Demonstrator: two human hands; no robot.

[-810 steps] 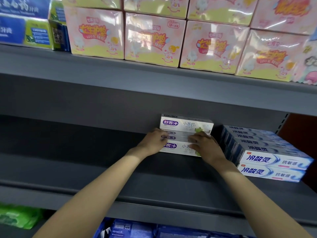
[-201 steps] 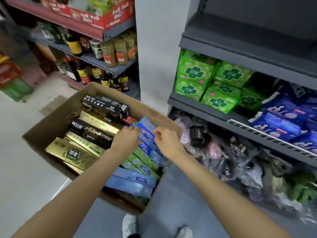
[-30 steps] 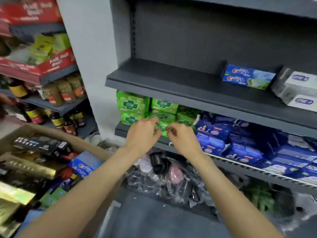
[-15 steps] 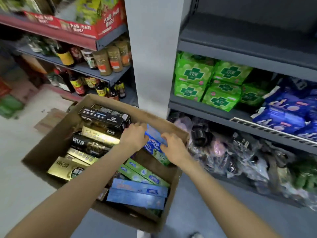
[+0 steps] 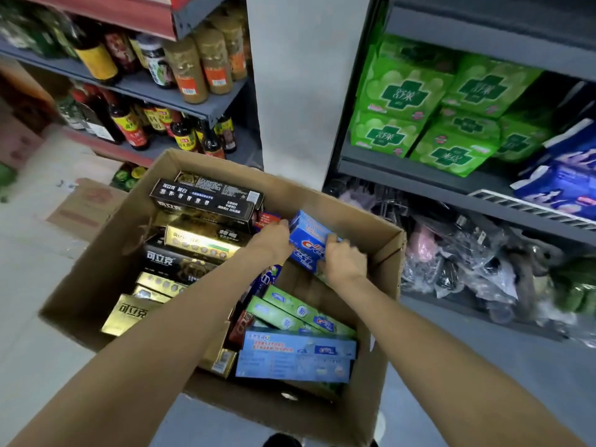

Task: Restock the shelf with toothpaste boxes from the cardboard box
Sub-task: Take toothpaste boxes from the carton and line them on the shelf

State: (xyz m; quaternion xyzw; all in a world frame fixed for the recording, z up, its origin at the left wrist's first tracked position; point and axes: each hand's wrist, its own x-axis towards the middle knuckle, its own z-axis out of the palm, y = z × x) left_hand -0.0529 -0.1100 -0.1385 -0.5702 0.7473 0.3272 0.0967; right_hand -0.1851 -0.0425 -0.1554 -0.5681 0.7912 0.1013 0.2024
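Observation:
An open cardboard box (image 5: 106, 266) sits on the floor below me, filled with toothpaste boxes in black, gold, green and light blue. Near its far right corner both hands close on a blue toothpaste box (image 5: 306, 241) that stands tilted on end. My left hand (image 5: 274, 238) grips its left edge. My right hand (image 5: 343, 258) clasps its right side and lower end. Black boxes (image 5: 206, 198) and gold boxes (image 5: 200, 240) fill the left half. Green boxes (image 5: 300, 312) and light blue boxes (image 5: 296, 356) lie at the near right.
The dark grey shelf unit (image 5: 451, 185) on the right holds green packs (image 5: 419, 101) and blue packs (image 5: 561, 185), with bagged items (image 5: 467, 262) at floor level. A white pillar (image 5: 300, 75) stands behind the box. Sauce bottles (image 5: 180, 69) fill shelves at left. Flattened cardboard (image 5: 87, 204) lies on the floor.
One second ago my hands were empty in front of the shelf of green packs. I turned down to the cardboard box, and both hands now grip a blue toothpaste box there.

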